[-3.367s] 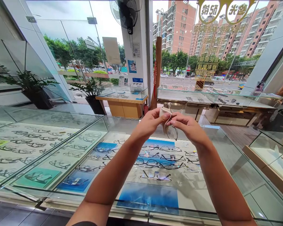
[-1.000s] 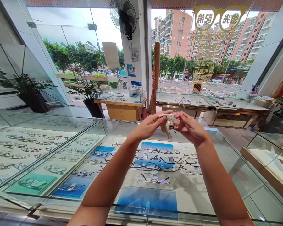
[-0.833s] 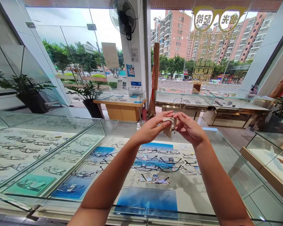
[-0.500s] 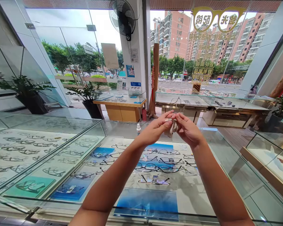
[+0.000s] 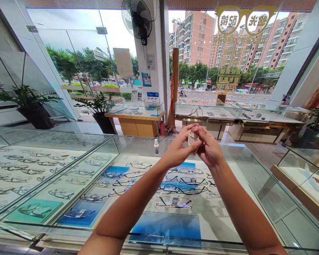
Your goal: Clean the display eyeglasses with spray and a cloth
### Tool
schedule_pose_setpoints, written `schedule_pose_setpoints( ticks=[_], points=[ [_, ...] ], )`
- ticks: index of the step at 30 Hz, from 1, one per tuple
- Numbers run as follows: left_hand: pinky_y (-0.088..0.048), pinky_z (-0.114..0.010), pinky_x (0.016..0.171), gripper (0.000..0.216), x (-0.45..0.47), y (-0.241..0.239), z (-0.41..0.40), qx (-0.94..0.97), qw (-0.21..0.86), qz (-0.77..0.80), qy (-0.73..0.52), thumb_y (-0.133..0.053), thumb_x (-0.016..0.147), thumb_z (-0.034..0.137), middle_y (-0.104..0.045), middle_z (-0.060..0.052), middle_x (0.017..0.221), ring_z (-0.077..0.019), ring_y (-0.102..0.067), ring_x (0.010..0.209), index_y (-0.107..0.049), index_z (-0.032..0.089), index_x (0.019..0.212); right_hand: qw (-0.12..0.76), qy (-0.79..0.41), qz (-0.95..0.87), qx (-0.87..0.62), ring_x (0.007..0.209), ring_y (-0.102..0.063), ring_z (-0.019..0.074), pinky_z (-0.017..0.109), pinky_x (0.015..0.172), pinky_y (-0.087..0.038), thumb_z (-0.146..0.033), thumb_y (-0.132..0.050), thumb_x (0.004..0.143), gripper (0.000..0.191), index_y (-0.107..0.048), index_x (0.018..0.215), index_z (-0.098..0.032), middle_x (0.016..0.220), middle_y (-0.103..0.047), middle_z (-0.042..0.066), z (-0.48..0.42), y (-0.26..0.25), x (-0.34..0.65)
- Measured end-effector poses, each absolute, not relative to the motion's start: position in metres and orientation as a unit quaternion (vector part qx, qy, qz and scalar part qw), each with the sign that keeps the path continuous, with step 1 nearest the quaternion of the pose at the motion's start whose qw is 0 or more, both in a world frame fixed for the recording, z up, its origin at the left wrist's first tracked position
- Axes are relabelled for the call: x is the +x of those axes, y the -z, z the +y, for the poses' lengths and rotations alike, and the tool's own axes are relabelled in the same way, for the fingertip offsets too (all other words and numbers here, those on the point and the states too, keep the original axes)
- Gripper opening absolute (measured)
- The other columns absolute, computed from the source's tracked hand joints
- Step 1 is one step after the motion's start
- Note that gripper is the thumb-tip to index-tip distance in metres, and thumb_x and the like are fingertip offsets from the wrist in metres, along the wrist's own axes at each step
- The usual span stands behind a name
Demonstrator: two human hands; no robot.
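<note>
Above the glass display case, my two hands meet on a pair of eyeglasses (image 5: 196, 112) and a pale beige cloth (image 5: 193, 139). My left hand (image 5: 181, 144) is closed, its thumb pressing the cloth against the glasses. The fingers of my right hand (image 5: 209, 146) pinch the frame from the other side. One rim or temple of the glasses sticks up past the fingertips; the rest is covered by fingers and cloth. A small white spray bottle (image 5: 156, 146) stands on the glass to the left of my hands.
Beneath my arms the glass display case (image 5: 220, 226) holds several rows of eyeglasses (image 5: 174, 202) on white and blue sheets. More cases (image 5: 207, 110) stand along the window, and another case (image 5: 303, 166) is at the right. Potted plants (image 5: 99, 109) and a wooden post (image 5: 174, 88) are farther back.
My left hand has shifted slightly right, its thumb now over the cloth, which lies flatter and higher between the hands. The upright part of the glasses has tilted and moved a little left.
</note>
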State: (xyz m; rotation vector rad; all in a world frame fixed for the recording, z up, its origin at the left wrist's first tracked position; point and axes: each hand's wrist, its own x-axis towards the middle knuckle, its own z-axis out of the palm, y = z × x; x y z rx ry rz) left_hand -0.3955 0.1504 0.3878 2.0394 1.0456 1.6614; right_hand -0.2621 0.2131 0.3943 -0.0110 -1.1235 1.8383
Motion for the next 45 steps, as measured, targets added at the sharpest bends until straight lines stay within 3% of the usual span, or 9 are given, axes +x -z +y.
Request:
schedule_pose_setpoints(
  ticks=[10,18,24,30,34,39,42,45],
  points=[
    [-0.046,-0.045,0.124,0.034,-0.373,-0.390,0.146,0.623,0.158,0.319,-0.697,-0.062,0.107,0.047,-0.067,-0.012,0.147,-0.0283,-0.062,0.140,-0.081,0.025,0.126,0.474,-0.762,-0.441,0.029,0.080,-0.070,0.0110,0.018,0.074,-0.061,-0.041,-0.101,0.073,0.028,-0.083,0.089,-0.025,0.090,-0.078,-0.002,0.193,-0.400,-0.264],
    [-0.041,-0.047,0.129,0.039,-0.379,-0.386,0.151,0.654,0.259,0.259,-0.662,-0.070,0.103,0.042,-0.048,-0.010,0.171,-0.0313,-0.047,0.157,-0.074,0.029,0.140,0.494,-0.757,-0.428,0.009,0.074,-0.067,0.0111,0.021,0.065,-0.057,-0.040,-0.098,0.077,0.027,-0.081,0.091,-0.024,0.085,-0.077,-0.003,0.199,-0.400,-0.257],
    [-0.042,-0.051,0.127,0.032,-0.370,-0.382,0.147,0.623,0.119,0.333,-0.698,-0.077,0.098,0.041,-0.064,-0.013,0.154,-0.0305,-0.059,0.145,-0.078,0.024,0.125,0.488,-0.765,-0.420,0.018,0.076,-0.067,0.0110,0.020,0.069,-0.058,-0.039,-0.095,0.081,0.022,-0.082,0.092,-0.025,0.087,-0.077,-0.002,0.190,-0.396,-0.264],
    [-0.050,-0.050,0.119,0.029,-0.359,-0.377,0.144,0.570,0.051,0.358,-0.738,-0.067,0.105,0.046,-0.072,-0.011,0.146,-0.0276,-0.067,0.135,-0.080,0.025,0.119,0.484,-0.774,-0.409,-0.002,0.086,-0.071,0.0157,0.025,0.078,-0.061,-0.036,-0.088,0.083,0.014,-0.081,0.090,-0.026,0.092,-0.079,0.000,0.182,-0.394,-0.270],
    [-0.050,-0.049,0.121,0.039,-0.363,-0.380,0.146,0.585,0.113,0.356,-0.720,-0.061,0.107,0.052,-0.068,-0.010,0.153,-0.0277,-0.067,0.135,-0.079,0.026,0.129,0.491,-0.754,-0.436,-0.015,0.084,-0.068,0.0156,0.026,0.075,-0.058,-0.037,-0.086,0.085,0.013,-0.082,0.090,-0.026,0.090,-0.076,0.000,0.188,-0.394,-0.266],
    [-0.043,-0.050,0.129,0.044,-0.385,-0.388,0.152,0.681,0.202,0.313,-0.630,-0.060,0.107,0.053,-0.060,-0.011,0.162,-0.0310,-0.054,0.153,-0.074,0.026,0.139,0.495,-0.736,-0.461,-0.024,0.076,-0.063,0.0149,0.026,0.065,-0.054,-0.037,-0.083,0.086,0.013,-0.082,0.087,-0.024,0.085,-0.073,0.000,0.202,-0.398,-0.257],
    [-0.038,-0.051,0.131,0.043,-0.391,-0.388,0.154,0.717,0.183,0.302,-0.601,-0.067,0.104,0.048,-0.052,-0.013,0.168,-0.0323,-0.047,0.158,-0.072,0.026,0.140,0.499,-0.744,-0.444,-0.029,0.074,-0.064,0.0146,0.026,0.063,-0.053,-0.037,-0.085,0.084,0.015,-0.081,0.088,-0.023,0.083,-0.074,0.000,0.204,-0.399,-0.257],
    [-0.038,-0.053,0.130,0.038,-0.384,-0.384,0.154,0.697,0.105,0.330,-0.629,-0.068,0.104,0.044,-0.056,-0.013,0.164,-0.0315,-0.051,0.155,-0.072,0.025,0.136,0.505,-0.751,-0.424,-0.034,0.078,-0.067,0.0151,0.025,0.066,-0.055,-0.038,-0.086,0.083,0.016,-0.081,0.091,-0.025,0.086,-0.076,-0.001,0.197,-0.397,-0.262]
  ],
)
